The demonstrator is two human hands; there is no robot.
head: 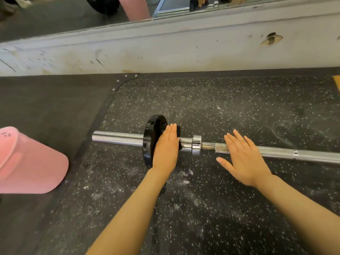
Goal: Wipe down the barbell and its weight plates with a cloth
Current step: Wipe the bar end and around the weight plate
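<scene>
Item: barbell (pixel 117 138), chromed steel, lying flat on the floor straight ahead of both my hands, its sleeve end running out beyond my left hand and its shaft passing under my right.

Item: weight plate (pixel 149 138), black, round, standing on edge on the sleeve, directly under and just left of my left palm. Judged stiff and heavy for its size; the glossy face looks slick, so I would steady it by the rim, not the face.

Item: cloth (pixel 178 135), dark, soft, mostly hidden; only an edge shows past my fingertips, pressed between my palm and the plate's inner face.

Left hand (pixel 165 150): fingers straight and together, flat against the cloth, pressing and not clutching.

Right hand (pixel 243 159): fingers straight and spread, flat over the shaft; whether the palm actually touches the bar I cannot tell. It holds nothing.

Item: collar (pixel 196 145), bright stepped chrome rings, between my two hands. Right of it, beneath my right fingertips, the shaft turns dull and spotted, then finely knurled further out: good grip there, while the smooth sleeve would likely roll and slip.

Item: rubber floor (pixel 202 208), black with white flecks and pale dusty smears, beneath my wrists.

Item: pink bucket (pixel 31 168), plastic, lying tipped, well out to my left.
</scene>
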